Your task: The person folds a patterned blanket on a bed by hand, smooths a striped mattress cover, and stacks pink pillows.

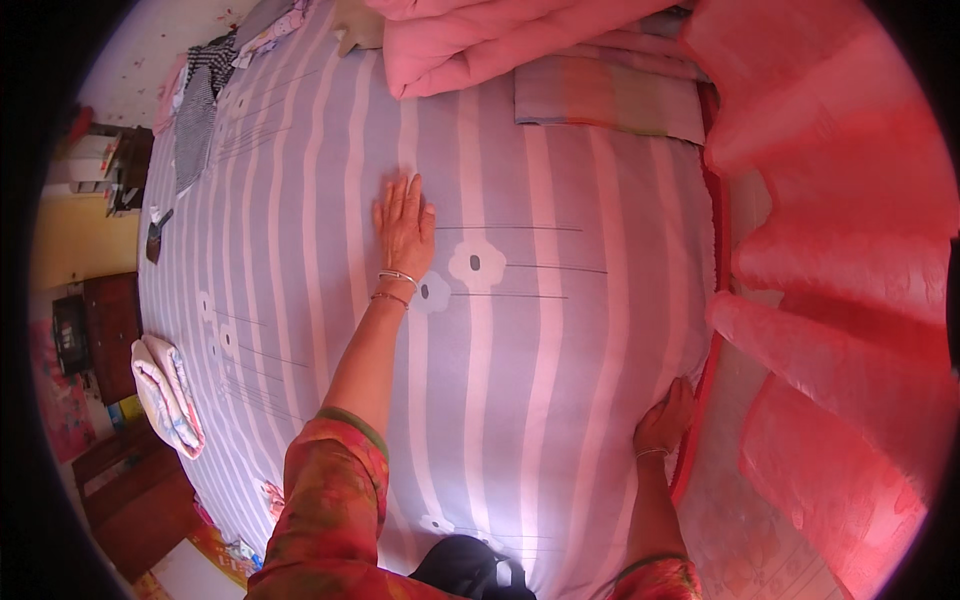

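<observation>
A striped lilac and pink bed sheet (495, 360) with flower prints covers the bed before me. My left hand (405, 232) lies flat on it, palm down, just left of a white printed flower; nothing is held. Bangles circle the wrist. Down at the right, my right hand (666, 416) is at the sheet's edge, beside the red bed frame (721, 247). Its fingertips are partly hidden there, so whether they pinch the fabric does not show. Around the left hand the sheet looks mostly smooth.
A pink quilt (480, 45) and a folded checked cloth (607, 97) lie at the far end. Red curtains (840, 225) hang along the right. A folded cloth (166, 397), a dark brush-like item (156, 236) and clothes (199, 112) lie along the left edge. Wooden furniture (112, 337) stands beyond.
</observation>
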The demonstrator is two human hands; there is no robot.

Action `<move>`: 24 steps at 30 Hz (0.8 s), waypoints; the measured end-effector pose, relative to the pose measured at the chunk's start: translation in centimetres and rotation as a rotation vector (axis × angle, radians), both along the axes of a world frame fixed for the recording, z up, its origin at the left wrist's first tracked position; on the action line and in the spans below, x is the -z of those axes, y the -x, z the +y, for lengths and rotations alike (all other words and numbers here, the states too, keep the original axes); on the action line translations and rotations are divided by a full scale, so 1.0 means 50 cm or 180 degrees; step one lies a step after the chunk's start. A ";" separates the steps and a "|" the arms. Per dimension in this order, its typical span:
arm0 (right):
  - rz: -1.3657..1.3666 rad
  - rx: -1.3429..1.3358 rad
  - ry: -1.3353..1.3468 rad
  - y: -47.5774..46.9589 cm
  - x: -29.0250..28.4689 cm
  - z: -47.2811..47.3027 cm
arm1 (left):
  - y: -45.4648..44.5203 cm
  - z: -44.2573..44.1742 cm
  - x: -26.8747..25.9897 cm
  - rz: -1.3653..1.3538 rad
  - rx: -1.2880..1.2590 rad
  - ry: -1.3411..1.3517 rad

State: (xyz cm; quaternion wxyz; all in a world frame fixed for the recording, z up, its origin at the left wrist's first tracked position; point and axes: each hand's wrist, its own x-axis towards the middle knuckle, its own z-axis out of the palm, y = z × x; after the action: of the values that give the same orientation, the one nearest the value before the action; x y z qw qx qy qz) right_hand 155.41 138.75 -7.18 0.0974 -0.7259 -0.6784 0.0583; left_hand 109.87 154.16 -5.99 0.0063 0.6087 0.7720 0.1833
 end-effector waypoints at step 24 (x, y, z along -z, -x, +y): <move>-0.0474 -0.0001 0.0341 0.012 0.002 0.005 | 0.032 0.008 0.031 -0.0198 -0.0132 0.0507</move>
State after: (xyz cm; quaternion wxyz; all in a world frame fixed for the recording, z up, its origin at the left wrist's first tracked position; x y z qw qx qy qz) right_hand 154.83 138.99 -7.27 0.0077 -0.7322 -0.6798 0.0404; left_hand 108.28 154.58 -7.56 0.0749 0.5841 0.7960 0.1402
